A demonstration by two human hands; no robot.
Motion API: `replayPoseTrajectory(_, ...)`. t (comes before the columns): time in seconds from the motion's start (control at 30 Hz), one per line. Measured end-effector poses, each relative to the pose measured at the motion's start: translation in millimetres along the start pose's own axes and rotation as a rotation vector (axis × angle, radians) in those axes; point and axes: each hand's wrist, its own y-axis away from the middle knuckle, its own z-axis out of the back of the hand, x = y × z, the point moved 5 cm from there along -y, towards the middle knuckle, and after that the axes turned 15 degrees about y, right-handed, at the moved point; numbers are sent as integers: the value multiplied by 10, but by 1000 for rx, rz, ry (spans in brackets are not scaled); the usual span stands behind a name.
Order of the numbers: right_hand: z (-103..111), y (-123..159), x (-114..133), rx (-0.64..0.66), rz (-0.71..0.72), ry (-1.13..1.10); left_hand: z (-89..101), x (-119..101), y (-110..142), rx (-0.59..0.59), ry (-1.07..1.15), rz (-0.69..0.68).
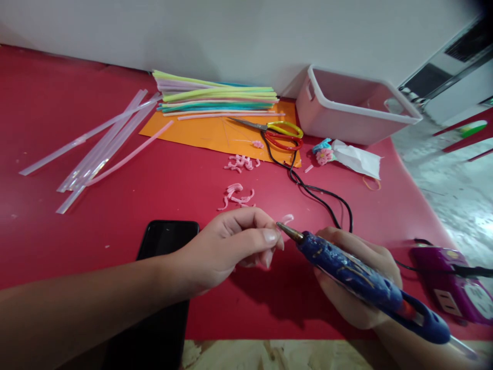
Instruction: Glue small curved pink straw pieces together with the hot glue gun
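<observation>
My right hand [362, 257] is wrapped round a blue glue gun [346, 270], its body smeared with dried glue and a clear stick showing at the rear. The metal nozzle points left and meets the fingertips of my left hand [246, 239]. Those fingers are pinched on a short, pale pink piece of pipe cleaner [287, 219], whose curved end sticks out behind the nozzle. My fingers hide the rest of it. Just beyond my left hand lie curled pink pipe cleaner pieces [235, 195], with a second small heap [241, 163] farther back.
Scissors [283, 134] lie on an orange sheet [200, 137] beside bundled pipe cleaners [215, 97]. Glue sticks [103, 139] lie left. A black phone [165, 236] is under my left forearm. A black cord [319, 190], pink bin [346, 115] and purple power socket [439, 277] stand right.
</observation>
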Motion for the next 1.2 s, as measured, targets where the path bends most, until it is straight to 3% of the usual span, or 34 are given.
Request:
replayPoseTrajectory(0.37,6,-12,29,23,44,-24,7,14,-6,19,8,-8)
replayPoseTrajectory(0.53,20,24,-31,12,-73,-116,-23,-32,-8,22,-59,-66)
replayPoseTrajectory(0.6,36,38,-102,-47,-75,-156,-18,-51,0,-22,-164,-97)
replayPoseTrajectory(0.67,-25,38,-203,14,-144,-132,-6,-61,18,-70,-310,-129)
replayPoseTrajectory(0.7,-18,37,-256,-47,-204,-191,-2,-62,30,-83,-390,-148)
replayPoseTrajectory(0.77,-93,19,-286,5,-273,-370,-7,-60,56,-75,-553,-202)
replayPoseTrajectory(0.97,-248,-11,-186,109,-506,-821,-124,-40,156,138,-1142,-550)
replayPoseTrajectory(1.07,-294,11,-161,177,-558,-893,-169,23,202,253,-1352,-635)
replayPoseTrajectory(1.2,-326,63,-182,217,-613,-888,-186,49,242,287,-1468,-691)
